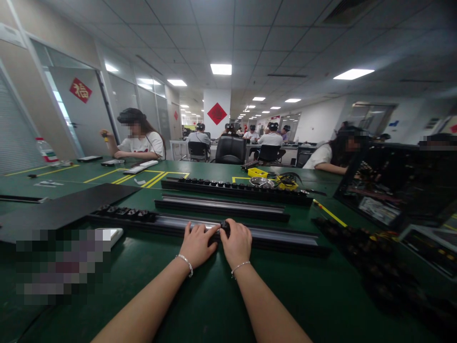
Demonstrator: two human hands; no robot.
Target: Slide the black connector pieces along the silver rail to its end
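Just over the near black channel rail [285, 236], my right hand [235, 240] pinches a small black module [224, 226] between thumb and fingers. Beside it, my left hand [199, 244] lies over the rail with its fingers stretched out, the index fingertip close to the module; whether it touches cannot be made out. Several black modules [130, 214] sit in a row in the rail's left end. Bare silvery channel shows on both sides of my hands. Behind lies a second rail [221, 206], and farther back a rail filled with modules [232, 188].
Loose black modules [385, 267] are heaped at the right, near a dark panel or screen [378, 186]. Yellow trays [257, 173] and a metal bowl [262, 182] stand at the back. A black sheet [67, 209] lies left. Co-workers sit across the table [200, 295].
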